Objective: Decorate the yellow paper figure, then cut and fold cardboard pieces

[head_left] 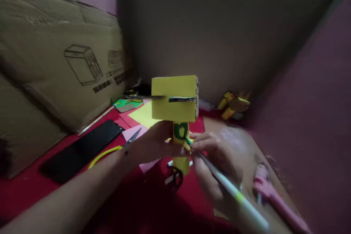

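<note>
My left hand (pixel 161 142) is wrapped round the yellow stem of a cardboard model (pixel 174 111), with its fingers partly hidden behind it. The model has a box-shaped yellow top with a dark slot in its front and a thin flat strip at its left. A dark green heart-like outline is drawn on the stem, just under the box. Pinched in my right hand (pixel 211 157) is a white marker (pixel 229 186) with a light green band. Its green tip touches or nearly touches the stem at the outline's lower edge.
Left on the red cloth (pixel 131 197) lie a black phone (pixel 82 150) and yellow-handled scissors (pixel 109 151), beside coloured paper (pixel 146 113). A pink glue gun (pixel 270 190) rests on a brown board (pixel 233 131) at right. Behind stands a small yellow-and-brown cardboard figure (pixel 234 104). Cardboard (pixel 55 55) walls the left.
</note>
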